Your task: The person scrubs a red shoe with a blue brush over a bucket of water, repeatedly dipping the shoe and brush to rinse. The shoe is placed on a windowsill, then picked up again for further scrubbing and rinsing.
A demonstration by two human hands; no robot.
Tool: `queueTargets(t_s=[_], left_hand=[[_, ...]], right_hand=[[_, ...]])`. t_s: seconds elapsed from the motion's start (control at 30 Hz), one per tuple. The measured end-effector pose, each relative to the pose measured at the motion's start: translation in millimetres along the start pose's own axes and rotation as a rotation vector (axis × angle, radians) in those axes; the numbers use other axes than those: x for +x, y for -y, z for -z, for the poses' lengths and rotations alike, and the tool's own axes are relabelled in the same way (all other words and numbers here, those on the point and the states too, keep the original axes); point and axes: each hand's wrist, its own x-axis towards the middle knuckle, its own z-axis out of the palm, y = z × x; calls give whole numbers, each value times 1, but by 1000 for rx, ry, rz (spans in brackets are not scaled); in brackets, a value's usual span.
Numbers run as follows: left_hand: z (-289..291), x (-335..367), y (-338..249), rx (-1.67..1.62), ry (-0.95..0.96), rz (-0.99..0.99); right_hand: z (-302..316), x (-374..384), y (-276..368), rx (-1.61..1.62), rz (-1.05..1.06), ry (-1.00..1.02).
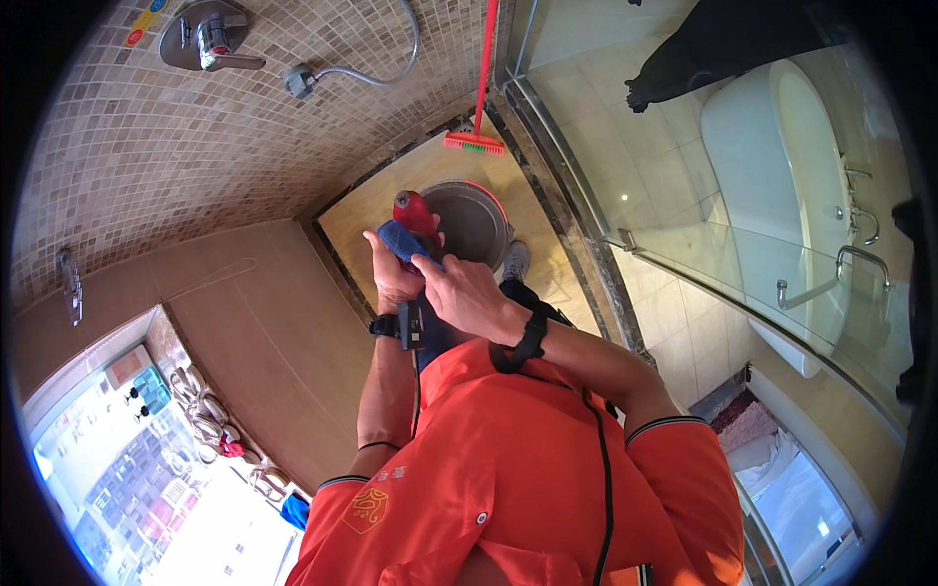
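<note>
My left hand (393, 275) is wrapped round a red, rounded object (412, 210) with a grey tip; its exact kind is unclear. A blue textured pad (400, 240) lies over the near side of that object, against the left palm. My right hand (467, 293) reaches in from the right, its fingers closed at the pad's lower edge. Both hands meet in front of my body, above the near side of a round dark bucket (467, 225) on the floor.
A red-handled broom (474, 144) leans in the far corner. A wall mixer tap (210, 44) and a shower hose (366, 73) are at the upper left. Glass panels (723, 264) run along the right, with a white bathtub (811, 146) beyond. Slippers (200, 410) line the left wall.
</note>
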Motion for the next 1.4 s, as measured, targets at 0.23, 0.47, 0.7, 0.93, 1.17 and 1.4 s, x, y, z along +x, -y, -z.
queueTargets(t_s=[0.23,0.47,0.7,0.93,1.17,1.4], left_hand=[[-3,-9,-3,-67,-27,-29],[2,-7,4,54,-73,-28],[1,-14,10,96,-30,43],[15,-16,9,96,-31,38],[-5,-31,22,172,1,71],[14,-29,18,116,-54,62]], right_hand=[[12,-22,7,8,15,76],[-3,-19,-14,-69,-7,-28],[-8,11,-32,-72,-136,-37],[-1,-21,-30,-35,-68,-23],[-8,10,-72,-61,-263,-162],[2,-19,-65,-66,-133,-116]])
